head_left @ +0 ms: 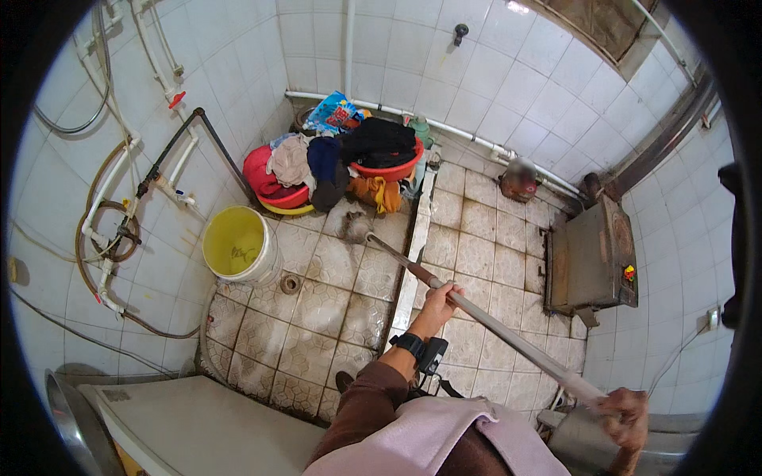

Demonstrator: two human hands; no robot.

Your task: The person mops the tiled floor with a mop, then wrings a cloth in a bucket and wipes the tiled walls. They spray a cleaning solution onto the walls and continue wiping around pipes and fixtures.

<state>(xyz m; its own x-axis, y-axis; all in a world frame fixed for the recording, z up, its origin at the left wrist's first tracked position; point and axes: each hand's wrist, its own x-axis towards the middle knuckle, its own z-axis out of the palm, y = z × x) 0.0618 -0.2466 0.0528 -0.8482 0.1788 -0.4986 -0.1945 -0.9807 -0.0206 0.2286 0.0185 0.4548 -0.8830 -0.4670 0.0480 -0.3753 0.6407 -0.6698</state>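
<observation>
A long-handled mop (508, 337) slants across the view, its pale pole running from the lower right up to the left. My left hand (438, 308) is wrapped round the pole near its middle, just below a brown section. At the upper end of the pole, my right hand (625, 416) is closed round it, slightly blurred. The greyish mop head (357, 228) rests on the wet patterned floor tiles (321, 297), left of a raised white ledge (414, 270). Just beyond it lie an orange cloth (373, 193) and heaped laundry.
A yellow-lined bucket (236, 242) stands left of the mop head, near a floor drain (290, 283). Clothes fill a red basin (389, 164). Right of the ledge are a metal stove (587, 258) and a dark red pot (518, 184). A white appliance top (198, 424) fills the lower left.
</observation>
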